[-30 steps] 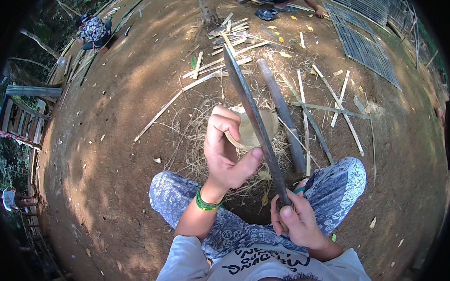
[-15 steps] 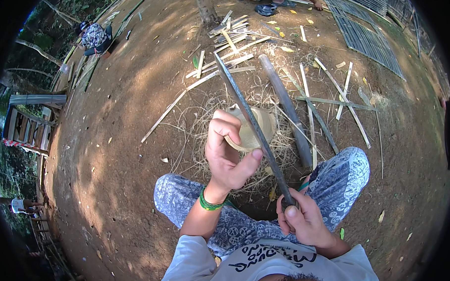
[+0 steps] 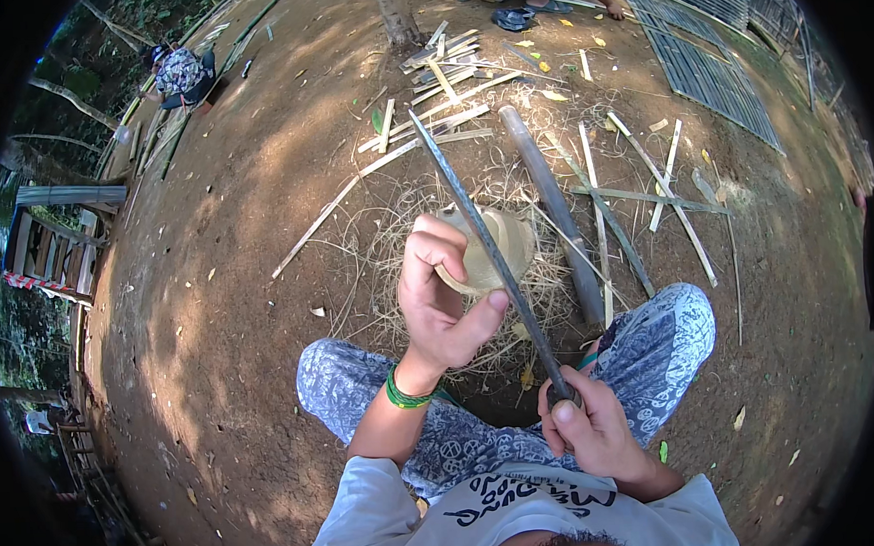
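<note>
Gripping a long dark blade (image 3: 489, 252) by its handle, the right hand (image 3: 587, 431) is keeping its fingers clamped shut, while the left hand (image 3: 442, 292) is curling its fingers and thumb around the blade's middle. Just beyond the left fingers a pale bamboo stump (image 3: 499, 247) is sitting among shavings (image 3: 398, 245); bare dirt ground (image 3: 217, 310) is lying open to the left.

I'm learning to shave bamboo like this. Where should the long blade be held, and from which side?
Probably hold the long blade at its handle end nearest the body, coming from below, as the right hand does. The bare tapering edge runs up and away, so the left hand only steadies its middle with the thumb against the bamboo piece.
</note>
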{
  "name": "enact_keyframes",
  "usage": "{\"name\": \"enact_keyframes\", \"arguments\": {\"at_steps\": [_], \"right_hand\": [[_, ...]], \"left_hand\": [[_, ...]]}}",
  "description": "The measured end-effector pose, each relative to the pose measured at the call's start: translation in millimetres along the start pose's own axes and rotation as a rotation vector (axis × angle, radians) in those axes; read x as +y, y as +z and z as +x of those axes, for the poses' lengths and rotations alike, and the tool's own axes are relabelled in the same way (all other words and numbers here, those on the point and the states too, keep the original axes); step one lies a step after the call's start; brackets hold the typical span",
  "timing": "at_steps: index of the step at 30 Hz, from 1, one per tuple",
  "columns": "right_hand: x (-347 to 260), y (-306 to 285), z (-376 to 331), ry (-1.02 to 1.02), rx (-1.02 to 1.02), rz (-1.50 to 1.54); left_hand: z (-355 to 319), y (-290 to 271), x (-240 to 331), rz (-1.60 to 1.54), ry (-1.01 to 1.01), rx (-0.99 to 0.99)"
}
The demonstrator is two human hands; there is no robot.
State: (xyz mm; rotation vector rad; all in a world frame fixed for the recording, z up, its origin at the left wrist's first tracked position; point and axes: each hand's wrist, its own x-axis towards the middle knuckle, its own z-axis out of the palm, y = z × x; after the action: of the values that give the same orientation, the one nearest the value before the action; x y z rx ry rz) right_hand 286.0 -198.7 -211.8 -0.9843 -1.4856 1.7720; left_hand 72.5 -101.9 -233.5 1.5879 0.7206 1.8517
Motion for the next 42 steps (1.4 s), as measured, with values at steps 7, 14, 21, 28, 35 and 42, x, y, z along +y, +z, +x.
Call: {"name": "enact_keyframes", "arguments": {"at_steps": [7,14,21,28,35,42], "right_hand": [[1.8,-4.3,5.0,0.024,0.018,-0.028],[12.0,-6.9,6.6,-0.009,0.065,-0.056],[16.5,-11.3,2.3,0.011,0.045,-0.042],[8.3,-11.6,-0.2,0.033,0.084,-0.07],[4.0,-10.9,-2.0,0.042,0.114,-0.089],[7.0,-11.3,-4.6,0.041,0.107,-0.105]], "left_hand": [[0.5,2.7,0.8,-0.006,-0.024,0.017],[-0.9,5.6,-1.7,0.041,-0.024,-0.006],[-4.5,8.0,-0.9,0.057,-0.026,-0.011],[-4.4,10.7,-1.2,0.075,-0.026,-0.027],[5.5,11.1,5.5,0.123,0.006,-0.094],[11.9,-4.1,18.4,0.332,0.194,-0.035]]}}
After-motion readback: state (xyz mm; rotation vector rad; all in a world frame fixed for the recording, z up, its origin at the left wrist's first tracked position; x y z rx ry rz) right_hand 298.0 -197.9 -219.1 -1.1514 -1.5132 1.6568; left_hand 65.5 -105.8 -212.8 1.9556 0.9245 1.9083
